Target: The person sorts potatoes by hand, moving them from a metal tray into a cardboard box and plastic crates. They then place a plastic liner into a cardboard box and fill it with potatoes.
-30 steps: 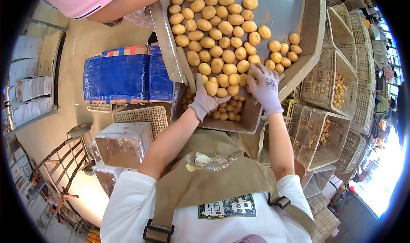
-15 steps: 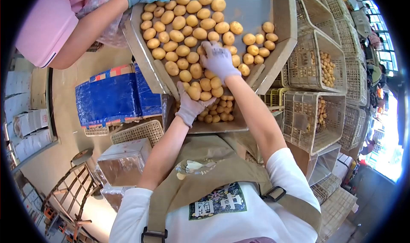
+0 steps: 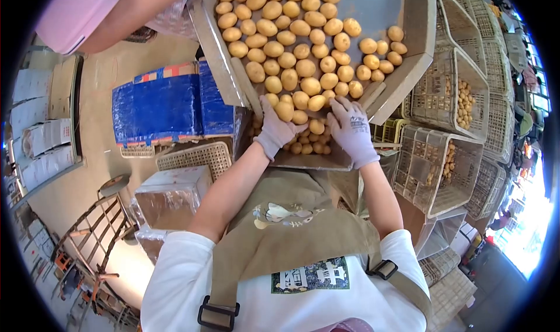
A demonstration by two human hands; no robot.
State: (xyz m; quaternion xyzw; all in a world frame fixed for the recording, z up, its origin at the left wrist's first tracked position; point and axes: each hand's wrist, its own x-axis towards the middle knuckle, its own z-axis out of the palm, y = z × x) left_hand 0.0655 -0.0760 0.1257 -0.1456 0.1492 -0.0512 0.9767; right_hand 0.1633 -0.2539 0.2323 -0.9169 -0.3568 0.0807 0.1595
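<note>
Many yellow potatoes [image 3: 300, 51] lie on a grey sorting tray [image 3: 373, 5] whose front narrows to an opening. At the left of that opening, my left hand [image 3: 276, 129], in a pale glove, is spread with its fingers apart against several potatoes at the lip. On the right of the opening my right hand [image 3: 352, 128], gloved too, has its fingers curled at the potatoes along the edge; what they hold, if anything, is hidden. Between and below both hands, more potatoes [image 3: 308, 143] fill a container under the lip.
Another person's arm [image 3: 140, 8] reaches in at upper left. Plastic crates [image 3: 431, 171], some with potatoes, are stacked at right. Blue-wrapped boxes [image 3: 157, 110], a clear-wrapped carton [image 3: 172, 201] and a metal frame [image 3: 87, 239] stand at left.
My right hand has drawn back from among the potatoes to the right side of the opening. Fewer potatoes sit by my left hand. The view has shifted, and the co-worker's gloved hand has left it.
</note>
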